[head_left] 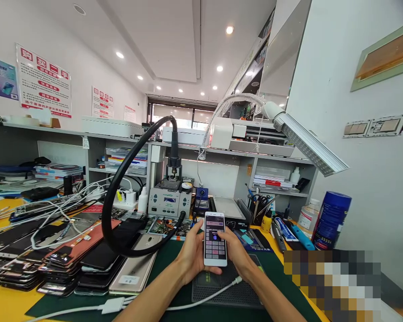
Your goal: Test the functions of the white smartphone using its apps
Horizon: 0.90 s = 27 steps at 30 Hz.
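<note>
A white smartphone [215,261] stands upright in the middle of the view, its screen lit with a dark page of small tiles and a pop-up. My left hand [193,250] is closed around its left side and lower back, with fingertips showing under the bottom edge. At the right edge is my right hand [237,250], its thumb over the screen and its other fingers hidden behind the phone; whether it also grips the phone I cannot tell. Below lies a dark ridged mat [228,286] on a green work mat [174,255]. A white cable [201,304] crosses it, its plug near my right wrist.
Stacks of phones [60,268] fill the left side. A hot-air station [169,201] stands behind, its thick black hose [109,214] arching forward. A lamp [309,143] hangs at upper right. A blue can [332,219] and a clear bottle [308,217] stand at right, near a pixelated patch.
</note>
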Tool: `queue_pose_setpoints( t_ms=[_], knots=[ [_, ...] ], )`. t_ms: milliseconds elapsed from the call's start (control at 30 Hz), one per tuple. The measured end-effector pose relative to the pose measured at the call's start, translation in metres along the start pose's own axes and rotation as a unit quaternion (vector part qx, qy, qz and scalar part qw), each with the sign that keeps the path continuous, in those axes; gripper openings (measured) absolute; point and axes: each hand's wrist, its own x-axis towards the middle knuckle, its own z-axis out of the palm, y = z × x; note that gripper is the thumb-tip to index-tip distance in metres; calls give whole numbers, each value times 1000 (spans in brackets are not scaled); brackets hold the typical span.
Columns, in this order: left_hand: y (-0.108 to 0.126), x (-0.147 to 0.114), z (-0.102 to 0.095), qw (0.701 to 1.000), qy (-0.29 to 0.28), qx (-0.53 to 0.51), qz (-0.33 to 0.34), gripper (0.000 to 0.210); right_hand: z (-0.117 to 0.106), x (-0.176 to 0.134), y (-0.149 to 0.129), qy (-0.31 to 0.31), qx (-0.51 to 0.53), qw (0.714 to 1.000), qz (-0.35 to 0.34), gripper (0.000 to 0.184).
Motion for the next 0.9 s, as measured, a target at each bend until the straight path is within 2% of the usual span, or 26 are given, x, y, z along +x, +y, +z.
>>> queue_pose_setpoints(
  t_ms=[400, 900],
  knots=[
    [1, -2, 1, 1000, -3, -14, -9, 65, -1, 2, 4, 9, 14, 1000, 17, 36],
    [1, 1, -2, 1000, 19, -10, -14, 61, -1, 3, 4, 20, 16, 999, 24, 37]
  ],
)
